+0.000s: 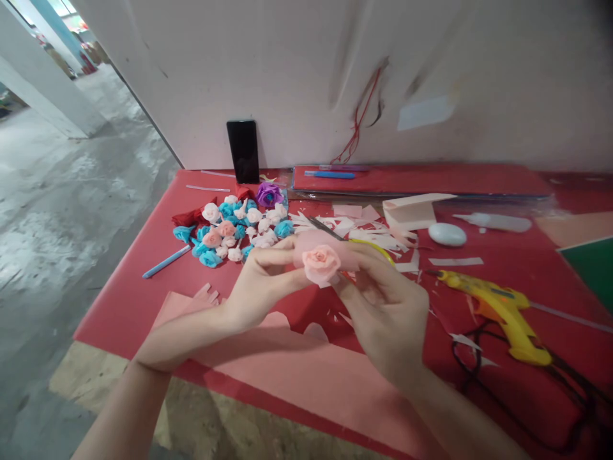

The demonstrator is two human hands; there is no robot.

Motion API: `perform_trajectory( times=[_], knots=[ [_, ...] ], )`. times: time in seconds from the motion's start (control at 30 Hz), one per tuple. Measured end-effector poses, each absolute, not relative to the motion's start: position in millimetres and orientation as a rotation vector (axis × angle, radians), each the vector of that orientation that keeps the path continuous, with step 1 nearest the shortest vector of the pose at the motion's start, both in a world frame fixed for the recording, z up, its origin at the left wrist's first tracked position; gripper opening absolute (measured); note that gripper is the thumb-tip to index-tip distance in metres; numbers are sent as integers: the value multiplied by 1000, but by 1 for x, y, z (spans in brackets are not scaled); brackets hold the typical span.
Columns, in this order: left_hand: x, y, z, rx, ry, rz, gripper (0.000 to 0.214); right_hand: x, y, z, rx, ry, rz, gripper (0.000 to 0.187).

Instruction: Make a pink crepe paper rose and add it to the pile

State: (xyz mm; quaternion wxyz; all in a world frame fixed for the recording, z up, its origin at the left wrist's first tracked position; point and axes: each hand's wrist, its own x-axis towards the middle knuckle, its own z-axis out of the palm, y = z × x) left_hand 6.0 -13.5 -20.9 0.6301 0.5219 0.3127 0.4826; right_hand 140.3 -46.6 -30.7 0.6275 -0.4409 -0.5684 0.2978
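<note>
Between my two hands, above the middle of the red table, is a pink paper rose (pixel 320 263). My left hand (pixel 261 278) pinches its left side between thumb and fingers. From the other side my right hand (pixel 385 297) grips the flower and the strip of pink paper around it. Behind my hands lie scissors (pixel 371 246) with yellow handles, partly covered by my right hand. Below the hands spreads a large sheet of pink paper (pixel 306 377) with a scalloped upper edge. To the left rests a pile of small blue, white and pink paper flowers (pixel 230 233).
A yellow glue gun (pixel 502 313) with a black cord lies at the right. Near it are a white oval object (pixel 447 234) and a squeeze bottle (pixel 498 222). A phone (pixel 243 152) leans on the back wall. A blue pen (pixel 166 262) lies left; paper scraps (pixel 378 233) litter the middle.
</note>
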Motion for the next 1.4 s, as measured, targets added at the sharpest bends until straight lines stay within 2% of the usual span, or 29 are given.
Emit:
perform_trajectory(
  times=[0.13,0.23,0.4,0.63,1.1,1.4],
  knots=[
    [6,-13,-21,1244,750,1125,13,140,-47,-32,-1040,-1279,710,17],
    [5,-13,-21,1304,760,1143,11,141,-46,-30,-1077,-1252,749,9],
    [0,-10,-25,1321,629,1132,21,146,-43,-28,-1019,-1136,987,4],
    [3,-8,-28,1324,657,1303,18,149,-42,-29,-922,-1055,1258,6],
    [6,-9,-21,1403,694,1333,21,147,-45,-30,-882,-1130,1291,9],
    [7,-10,-23,1353,610,1357,16,145,-47,-28,-797,-1118,1356,11]
  ],
)
